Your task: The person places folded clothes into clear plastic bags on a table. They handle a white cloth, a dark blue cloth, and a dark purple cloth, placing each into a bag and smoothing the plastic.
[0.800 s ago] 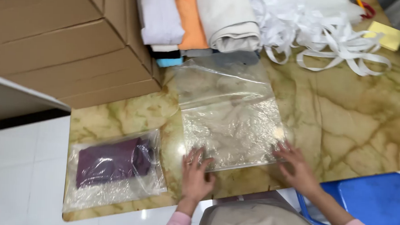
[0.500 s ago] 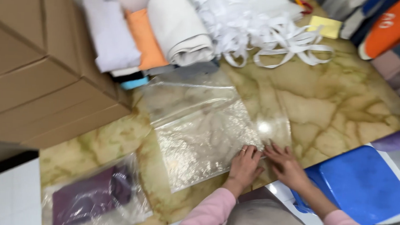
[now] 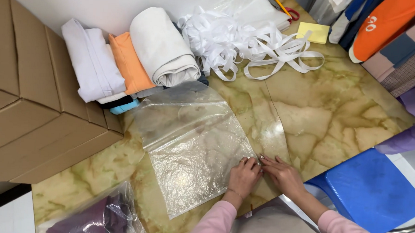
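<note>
A large clear plastic bag lies flat on the marbled green-and-cream table. My left hand rests on the bag's near right edge, fingers pinched at the edge. My right hand lies beside it, fingertips meeting the left hand's at the same spot on the bag's edge. Both sleeves are pink. The bag looks empty.
Cardboard boxes stand at the left. Folded white, orange and cream cloths lie behind the bag, with a heap of white ribbon and a yellow notepad. A bagged purple cloth lies near left. A blue stool stands right.
My hands have come together from the bag's two near corners to one spot on its right edge. The view has swung to the right.
</note>
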